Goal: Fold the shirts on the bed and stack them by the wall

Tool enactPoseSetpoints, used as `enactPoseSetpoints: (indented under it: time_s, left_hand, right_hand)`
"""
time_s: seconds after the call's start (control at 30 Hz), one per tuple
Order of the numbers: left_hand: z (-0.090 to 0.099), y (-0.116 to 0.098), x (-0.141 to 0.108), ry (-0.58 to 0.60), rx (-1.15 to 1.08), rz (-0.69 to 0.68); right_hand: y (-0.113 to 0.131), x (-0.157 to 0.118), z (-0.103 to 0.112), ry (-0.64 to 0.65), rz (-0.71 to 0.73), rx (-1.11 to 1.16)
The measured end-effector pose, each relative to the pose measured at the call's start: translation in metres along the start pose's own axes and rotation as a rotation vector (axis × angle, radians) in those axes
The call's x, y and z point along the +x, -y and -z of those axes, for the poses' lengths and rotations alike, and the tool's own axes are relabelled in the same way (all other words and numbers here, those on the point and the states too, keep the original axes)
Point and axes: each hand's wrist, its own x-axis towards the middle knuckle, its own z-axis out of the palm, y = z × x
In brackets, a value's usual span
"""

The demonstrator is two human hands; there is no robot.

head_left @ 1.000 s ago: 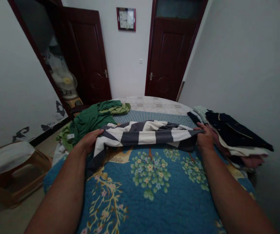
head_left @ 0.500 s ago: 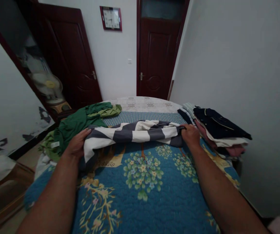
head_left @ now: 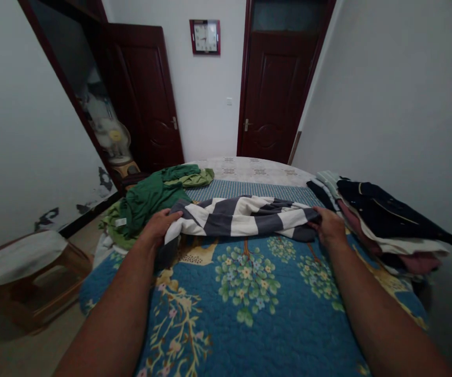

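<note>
A grey-and-white striped cloth garment (head_left: 245,217) stretches sideways between my two hands, bunched and folded over, low above the blue flowered quilt (head_left: 288,324). Its exact kind does not show. My left hand (head_left: 158,225) pinches the left end, thumb on top, and a grey-white flap hangs down beneath it. At the opposite end my right hand (head_left: 330,226) grips a corner with its fingers closed. A crumpled green garment (head_left: 151,196) lies just beyond my left hand. Close to my right hand stands a pile of folded clothes (head_left: 390,209), a navy shirt on top.
A wooden stool (head_left: 29,283) with a pale cover stands on the floor at the left. Behind the quilt, a striped mat and a patterned white cover (head_left: 241,168) reach toward the doors. A wall (head_left: 398,94) borders the right side. An electric fan (head_left: 113,137) shows through the left doorway.
The view has turned slightly left, so everything sits further right in the picture. Both hands still hold the striped garment, whose folds have shifted a little.
</note>
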Motion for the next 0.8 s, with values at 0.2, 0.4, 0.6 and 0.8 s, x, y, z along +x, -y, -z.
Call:
enactPoseSetpoints:
  time_s: [0.2, 0.4, 0.6, 0.8]
  left_hand:
    - [0.008, -0.01, -0.015, 0.173, -0.18, 0.011]
    - [0.016, -0.02, -0.027, 0.364, 0.1, -0.057]
    - [0.012, -0.017, -0.035, 0.547, 0.657, -0.039]
    - [0.018, -0.032, -0.061, 0.47, 0.529, -0.166]
  right_hand:
    - [0.003, 0.0, -0.004, -0.177, -0.074, 0.077]
    - [0.019, -0.005, 0.002, 0.043, -0.167, -0.062]
    - [0.037, -0.028, 0.002, 0.361, -0.113, -0.505]
    - [0.081, -0.07, 0.004, 0.889, -0.284, -0.443]
